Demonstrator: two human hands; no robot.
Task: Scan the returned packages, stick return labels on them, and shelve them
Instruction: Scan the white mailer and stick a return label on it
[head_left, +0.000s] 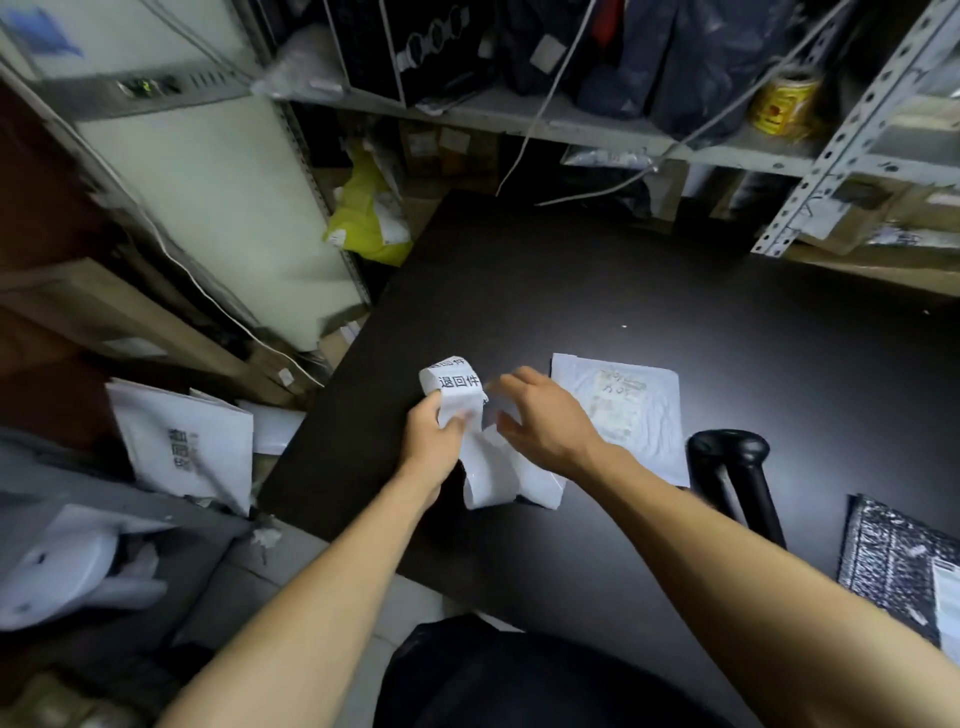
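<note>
The scene is dim, with a soft pool of light falling from above onto the middle of the matte black worktop (571, 291), where the flat white plastic mailer (631, 415) and the strip of white paper labels (457, 387) show brightest while the far shelf recesses sink into near black. The pale upright panel (218, 208) at left glows greenish-white, and the grey metal shelving (571, 130) bends outward with wide-angle distortion toward the edges. Motion blur smears the left side, the white package on the floor (182, 447) and the label print, and the hands are slightly soft.
</note>
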